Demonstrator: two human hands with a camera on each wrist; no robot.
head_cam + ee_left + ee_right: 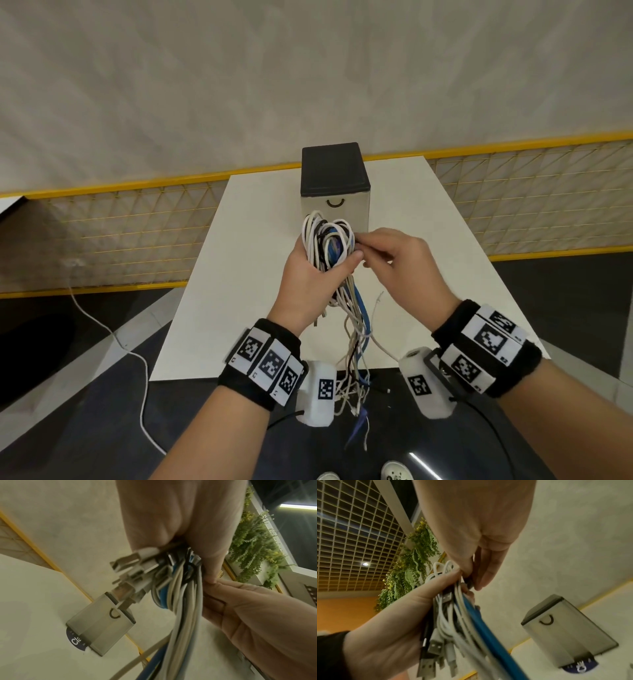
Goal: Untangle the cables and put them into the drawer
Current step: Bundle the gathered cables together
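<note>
A tangled bundle of white, grey, black and blue cables (329, 246) is held above the white table (239, 274). My left hand (308, 274) grips the bundle round its middle; loops stick up above it and loose ends hang down past the table's front edge. My right hand (387, 253) pinches a dark cable at the bundle's right side, fingertips (479, 586) against my left thumb. USB plugs (433, 649) dangle below the left palm. Behind the hands stands the small drawer box (334, 192) with a black top and a curved handle (334, 204), its drawer shut.
A yellow-framed mesh fence (120, 233) runs behind the table. A white cord (113, 339) trails over the dark floor at left. The box stands on a round dark sticker (75, 641). Green hanging plants (254, 545) show in the wrist views.
</note>
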